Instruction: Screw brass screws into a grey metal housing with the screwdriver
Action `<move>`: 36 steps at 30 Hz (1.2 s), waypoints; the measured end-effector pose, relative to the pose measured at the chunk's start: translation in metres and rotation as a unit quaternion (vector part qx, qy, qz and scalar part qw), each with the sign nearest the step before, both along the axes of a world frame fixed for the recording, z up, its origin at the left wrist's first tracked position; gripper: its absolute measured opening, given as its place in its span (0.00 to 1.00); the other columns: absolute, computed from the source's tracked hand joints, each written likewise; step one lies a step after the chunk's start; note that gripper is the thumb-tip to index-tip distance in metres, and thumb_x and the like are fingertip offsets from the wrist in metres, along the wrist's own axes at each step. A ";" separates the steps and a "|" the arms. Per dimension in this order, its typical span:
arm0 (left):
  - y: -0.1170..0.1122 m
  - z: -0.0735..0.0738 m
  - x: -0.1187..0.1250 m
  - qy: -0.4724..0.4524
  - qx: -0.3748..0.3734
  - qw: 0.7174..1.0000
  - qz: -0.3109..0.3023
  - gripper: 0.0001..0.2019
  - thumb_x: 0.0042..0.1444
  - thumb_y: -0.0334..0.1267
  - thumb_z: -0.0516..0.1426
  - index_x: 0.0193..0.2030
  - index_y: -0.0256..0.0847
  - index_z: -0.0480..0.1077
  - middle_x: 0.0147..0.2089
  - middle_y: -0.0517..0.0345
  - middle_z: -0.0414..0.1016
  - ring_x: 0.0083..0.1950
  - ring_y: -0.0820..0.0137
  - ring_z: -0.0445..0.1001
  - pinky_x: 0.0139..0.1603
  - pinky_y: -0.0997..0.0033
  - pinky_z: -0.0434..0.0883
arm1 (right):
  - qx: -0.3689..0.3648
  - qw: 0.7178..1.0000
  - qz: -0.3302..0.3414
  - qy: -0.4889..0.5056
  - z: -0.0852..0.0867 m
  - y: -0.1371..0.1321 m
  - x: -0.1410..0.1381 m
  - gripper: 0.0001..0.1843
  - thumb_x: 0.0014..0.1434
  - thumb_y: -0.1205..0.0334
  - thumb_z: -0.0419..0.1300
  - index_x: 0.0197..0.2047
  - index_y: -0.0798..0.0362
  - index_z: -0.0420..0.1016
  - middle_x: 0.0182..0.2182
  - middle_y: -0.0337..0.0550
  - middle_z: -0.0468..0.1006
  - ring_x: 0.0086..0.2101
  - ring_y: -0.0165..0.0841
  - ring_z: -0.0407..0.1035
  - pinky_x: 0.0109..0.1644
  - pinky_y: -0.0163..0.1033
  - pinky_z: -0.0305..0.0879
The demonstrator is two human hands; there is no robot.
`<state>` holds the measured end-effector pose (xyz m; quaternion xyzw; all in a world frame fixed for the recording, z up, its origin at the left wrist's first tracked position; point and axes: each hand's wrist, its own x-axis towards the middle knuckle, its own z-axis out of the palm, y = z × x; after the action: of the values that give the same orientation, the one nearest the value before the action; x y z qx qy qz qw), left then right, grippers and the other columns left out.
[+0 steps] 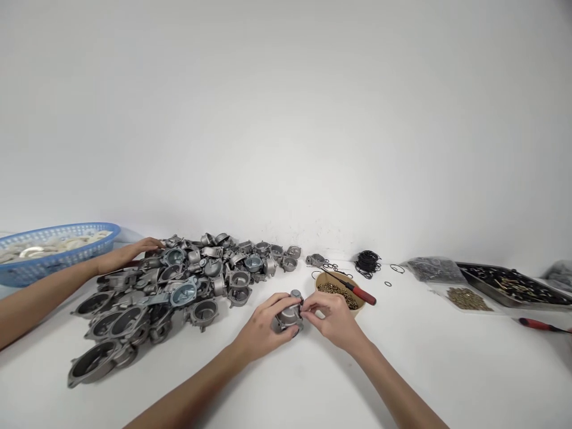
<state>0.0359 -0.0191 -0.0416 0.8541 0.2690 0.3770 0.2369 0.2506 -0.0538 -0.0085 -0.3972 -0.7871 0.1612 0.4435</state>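
Note:
My left hand point(259, 326) is wrapped around a small grey metal bowl-shaped casting point(289, 313) held just above the white table. My right hand point(333, 317) pinches at the casting's right side, fingers closed on something too small to make out. Directly behind my right hand sits a brown bowl point(353, 285) of small brass screws, with a red-handled screwdriver point(357, 291) lying across it. A large heap of the same grey castings point(179, 286) lies to the left of my hands.
Another person's arm and hand point(127, 253) reach into the heap from the left. A blue basket point(58, 250) of white parts stands far left. Black O-rings point(367, 262), loose screws point(467, 298), a metal tray point(513, 285) and a second red screwdriver point(538, 325) lie at the right.

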 end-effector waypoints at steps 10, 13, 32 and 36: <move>0.000 0.001 -0.003 0.008 -0.016 1.000 -0.008 0.26 0.57 0.39 0.64 0.63 0.52 0.66 0.61 0.53 0.67 0.61 0.60 0.69 0.63 0.61 0.67 | 0.051 0.995 -0.001 -0.090 0.007 -0.005 0.002 0.08 0.58 0.71 0.58 0.34 0.50 0.77 0.32 0.40 0.82 0.32 0.34 0.75 0.39 0.38 0.68; -0.001 0.005 -0.005 0.009 -0.012 1.000 -0.003 0.25 0.56 0.36 0.63 0.61 0.52 0.67 0.61 0.54 0.68 0.60 0.61 0.69 0.63 0.61 0.66 | 0.059 0.987 -0.105 -0.107 0.019 -0.003 0.027 0.08 0.62 0.66 0.56 0.37 0.50 0.77 0.38 0.44 0.82 0.38 0.37 0.76 0.44 0.41 0.69; -0.006 0.019 -0.012 0.001 -0.095 0.995 0.042 0.23 0.53 0.39 0.64 0.56 0.48 0.69 0.56 0.54 0.74 0.55 0.58 0.72 0.59 0.56 0.67 | -0.028 0.959 -0.255 -0.117 0.070 0.002 0.097 0.12 0.58 0.61 0.59 0.46 0.47 0.77 0.37 0.42 0.84 0.38 0.38 0.77 0.43 0.40 0.71; -0.008 0.022 -0.012 0.002 -0.112 0.993 0.039 0.23 0.53 0.42 0.65 0.56 0.47 0.70 0.54 0.54 0.75 0.54 0.57 0.73 0.56 0.60 0.70 | 0.054 0.986 -0.130 -0.086 0.127 -0.005 0.072 0.12 0.61 0.61 0.58 0.49 0.47 0.73 0.36 0.41 0.82 0.34 0.35 0.76 0.41 0.41 0.72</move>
<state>0.0235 -0.0269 -0.0192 0.8119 0.3430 0.3513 0.3159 0.3223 -0.0583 0.1190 -0.4838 -0.7716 0.0244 0.4122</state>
